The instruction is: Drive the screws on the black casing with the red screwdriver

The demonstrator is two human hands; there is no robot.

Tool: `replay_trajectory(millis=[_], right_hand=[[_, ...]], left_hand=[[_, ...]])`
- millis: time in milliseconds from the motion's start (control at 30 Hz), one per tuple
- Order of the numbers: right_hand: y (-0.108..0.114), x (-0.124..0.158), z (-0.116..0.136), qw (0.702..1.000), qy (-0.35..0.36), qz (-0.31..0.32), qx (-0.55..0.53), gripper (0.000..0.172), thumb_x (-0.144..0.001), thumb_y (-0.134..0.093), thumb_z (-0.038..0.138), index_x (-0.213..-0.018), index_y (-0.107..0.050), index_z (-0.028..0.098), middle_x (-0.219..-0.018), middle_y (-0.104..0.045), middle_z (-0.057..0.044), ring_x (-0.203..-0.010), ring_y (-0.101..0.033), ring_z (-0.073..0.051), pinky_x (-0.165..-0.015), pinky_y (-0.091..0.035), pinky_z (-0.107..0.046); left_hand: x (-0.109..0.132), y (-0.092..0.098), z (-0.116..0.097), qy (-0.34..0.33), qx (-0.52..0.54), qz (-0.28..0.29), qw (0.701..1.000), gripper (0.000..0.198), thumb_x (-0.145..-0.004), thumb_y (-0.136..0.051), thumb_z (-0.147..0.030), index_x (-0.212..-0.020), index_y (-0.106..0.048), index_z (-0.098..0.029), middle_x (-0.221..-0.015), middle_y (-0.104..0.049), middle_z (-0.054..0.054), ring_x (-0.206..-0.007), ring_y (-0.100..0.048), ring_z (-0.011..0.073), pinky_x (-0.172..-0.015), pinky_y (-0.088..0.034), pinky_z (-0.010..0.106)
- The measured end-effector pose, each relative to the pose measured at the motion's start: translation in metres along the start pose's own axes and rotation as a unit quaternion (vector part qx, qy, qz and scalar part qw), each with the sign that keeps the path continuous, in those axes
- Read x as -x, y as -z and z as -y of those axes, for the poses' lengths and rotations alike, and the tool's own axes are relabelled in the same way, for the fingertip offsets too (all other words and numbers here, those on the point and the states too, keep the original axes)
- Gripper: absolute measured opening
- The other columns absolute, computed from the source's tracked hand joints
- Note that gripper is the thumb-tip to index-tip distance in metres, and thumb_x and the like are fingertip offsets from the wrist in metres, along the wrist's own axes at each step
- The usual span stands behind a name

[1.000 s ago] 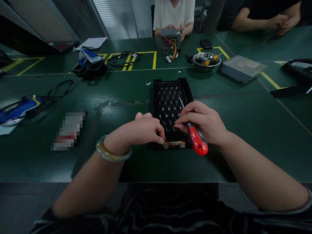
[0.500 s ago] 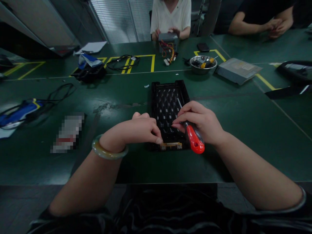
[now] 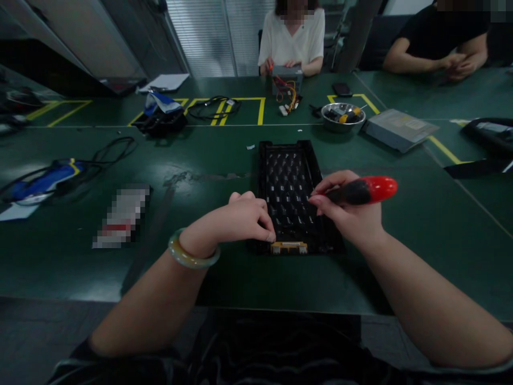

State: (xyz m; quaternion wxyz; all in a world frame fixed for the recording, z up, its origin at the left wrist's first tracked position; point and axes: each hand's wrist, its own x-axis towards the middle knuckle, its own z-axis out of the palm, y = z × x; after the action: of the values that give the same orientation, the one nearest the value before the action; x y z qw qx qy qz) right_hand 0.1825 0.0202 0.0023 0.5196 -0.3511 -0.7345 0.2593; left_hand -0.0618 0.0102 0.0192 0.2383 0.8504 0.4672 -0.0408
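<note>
Red-handled screwdriver swung rightward, clamped in right hand, left hand still pinched together at black tray

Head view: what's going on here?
A person's left hand has its fingertips at the left end of a narrow orange-brown connector board, at the near edge of a rectangular black plastic tray; grip unclear. The right hand holds a red-and-black-handled tool over the tray's right side, red end pointing right, tip not discernible. The tray lies on a green table. Across it, a co-worker in a white top has hands at a grey metal box.
</note>
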Motion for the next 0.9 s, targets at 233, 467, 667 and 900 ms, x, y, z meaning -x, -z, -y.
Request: replay_trajectory(millis=[233, 467, 667, 900], right_hand=[[-0.002, 0.0, 0.002, 0.992, -0.052, -0.045, -0.101, 0.024, -0.079, -0.077, 0.039, -0.081, -0.057, 0.024, -0.078, -0.064, 0.001, -0.048, -0.052, -0.01, -0.041, -0.042, -0.028], [0.002, -0.001, 0.0, 0.994, -0.055, -0.083, -0.046, 0.021, -0.084, -0.07, 0.044, -0.08, -0.059, 0.026, -0.072, -0.063, 0.0, -0.055, -0.054, -0.013, -0.049, -0.042, -0.031], [0.006, -0.002, 0.004, 0.995, -0.051, -0.08, 0.006, 0.025, -0.086, -0.068, 0.044, -0.072, -0.06, 0.025, -0.062, -0.06, 0.001, -0.057, -0.056, -0.015, -0.055, -0.044, -0.033], [0.006, -0.002, 0.001, 0.997, -0.051, -0.046, 0.032, 0.023, -0.086, -0.069, 0.039, -0.071, -0.058, 0.024, -0.062, -0.059, 0.001, -0.056, -0.055, -0.014, -0.054, -0.042, -0.032]], left_hand=[[0.002, -0.001, 0.009, -0.018, 0.05, 0.01, 0.999, 0.03, -0.086, -0.059, -0.059, -0.087, -0.079, -0.037, -0.101, -0.069, -0.002, -0.104, -0.051, 0.024, -0.092, -0.024, 0.038], [0.001, 0.0, 0.01, -0.01, 0.114, -0.103, 0.988, 0.027, -0.093, -0.056, -0.048, -0.095, -0.076, -0.03, -0.1, -0.074, -0.004, -0.096, -0.062, 0.0194, -0.094, -0.029, 0.037], [-0.009, -0.011, -0.001, -0.054, 0.007, -0.191, 0.98, 0.018, -0.094, -0.058, -0.033, -0.105, -0.072, -0.031, -0.105, -0.073, -0.003, -0.105, -0.058, 0.0207, -0.09, -0.027, 0.038], [-0.027, -0.013, 0.004, -0.018, -0.05, -0.208, 0.977, 0.024, -0.095, -0.057, -0.035, -0.114, -0.069, -0.029, -0.107, -0.072, 0.001, -0.106, -0.059, 0.0227, -0.088, -0.027, 0.039]])
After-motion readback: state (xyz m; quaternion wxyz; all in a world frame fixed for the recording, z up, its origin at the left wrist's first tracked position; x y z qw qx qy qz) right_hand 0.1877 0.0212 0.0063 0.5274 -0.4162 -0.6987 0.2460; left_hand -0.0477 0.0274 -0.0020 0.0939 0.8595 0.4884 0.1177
